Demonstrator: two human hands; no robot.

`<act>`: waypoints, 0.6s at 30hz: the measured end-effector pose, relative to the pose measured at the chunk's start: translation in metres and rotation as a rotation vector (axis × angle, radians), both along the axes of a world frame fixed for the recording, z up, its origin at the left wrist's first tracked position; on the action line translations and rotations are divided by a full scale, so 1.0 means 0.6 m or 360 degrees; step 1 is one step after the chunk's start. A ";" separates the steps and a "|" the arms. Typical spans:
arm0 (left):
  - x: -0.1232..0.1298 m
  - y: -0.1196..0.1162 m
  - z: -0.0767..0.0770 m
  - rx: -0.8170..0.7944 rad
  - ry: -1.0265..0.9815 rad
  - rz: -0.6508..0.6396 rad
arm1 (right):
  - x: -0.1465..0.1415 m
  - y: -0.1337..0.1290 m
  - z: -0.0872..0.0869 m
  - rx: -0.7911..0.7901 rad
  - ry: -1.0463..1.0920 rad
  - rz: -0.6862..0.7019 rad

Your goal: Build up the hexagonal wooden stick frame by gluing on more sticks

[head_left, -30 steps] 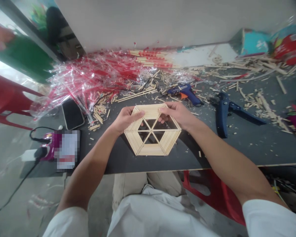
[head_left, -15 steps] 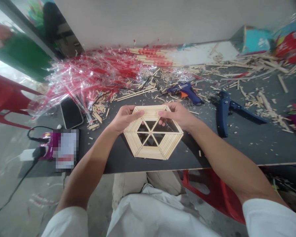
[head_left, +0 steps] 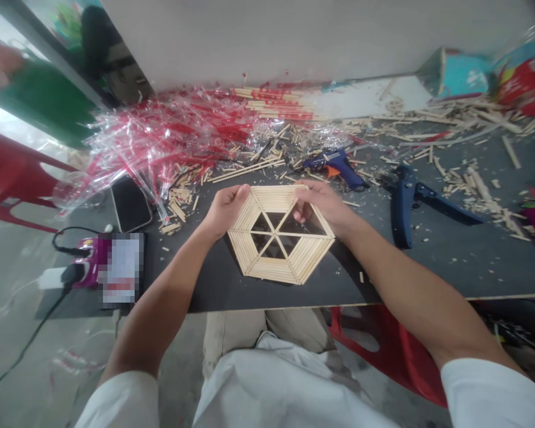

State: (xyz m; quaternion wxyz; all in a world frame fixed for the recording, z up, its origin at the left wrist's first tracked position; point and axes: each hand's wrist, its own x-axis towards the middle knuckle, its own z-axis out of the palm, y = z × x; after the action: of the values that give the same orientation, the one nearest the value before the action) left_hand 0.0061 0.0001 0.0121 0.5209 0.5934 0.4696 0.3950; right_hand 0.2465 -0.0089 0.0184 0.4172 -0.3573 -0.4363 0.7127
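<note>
Both my hands hold a hexagonal frame (head_left: 274, 267) of pale wooden sticks, with spokes crossing at its middle. Stick rows fill most of its sides; the upper right section is open. My left hand (head_left: 227, 211) grips the upper left edge, its thumb lying along the rim. My right hand (head_left: 323, 205) is closed on the top right corner, with curled fingertips showing through the open section. Behind the frame lies a blue glue gun (head_left: 339, 166) with an orange trigger. Blue-handled cutters (head_left: 403, 205) rest to the right of my right hand.
Red and clear plastic wrappers (head_left: 173, 128) heap at the back left, near bundled sticks (head_left: 276, 104). Stick scraps (head_left: 477, 184) litter the dark table (head_left: 232, 291). At left lie a black phone (head_left: 131, 203), a lit phone (head_left: 122, 267) and a purple power strip (head_left: 87, 261).
My left thumb has shifted from the frame's top face out to its upper left corner. The frame has turned slightly and moved a little to the right.
</note>
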 end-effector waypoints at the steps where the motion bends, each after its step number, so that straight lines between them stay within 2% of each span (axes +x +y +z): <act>1: 0.000 0.000 -0.001 -0.0002 0.0017 -0.0001 | 0.001 0.000 0.000 0.0019 0.0047 0.0041; 6: 0.002 -0.001 -0.007 -0.0074 -0.0018 -0.0009 | 0.004 -0.003 -0.005 0.0092 0.0179 0.0205; 9: 0.003 -0.003 -0.007 -0.0006 0.0013 -0.0032 | 0.000 -0.006 -0.011 0.0120 0.0185 0.0156; 11: 0.004 -0.006 -0.003 0.0048 0.0057 -0.0095 | -0.004 -0.008 -0.014 0.0224 0.0163 0.0075; 14: 0.006 -0.011 0.003 0.0052 0.0129 -0.0233 | -0.008 -0.014 -0.015 0.0582 -0.0089 -0.0084; 18: 0.010 -0.018 0.012 0.0086 0.0264 -0.0395 | -0.008 -0.031 -0.010 0.1365 -0.0692 -0.0234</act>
State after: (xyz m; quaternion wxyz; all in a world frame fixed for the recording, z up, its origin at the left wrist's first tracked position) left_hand 0.0123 -0.0104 0.0192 0.5089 0.6914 0.4231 0.2896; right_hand 0.2419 -0.0277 0.0121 0.4753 -0.3237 -0.7413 0.3460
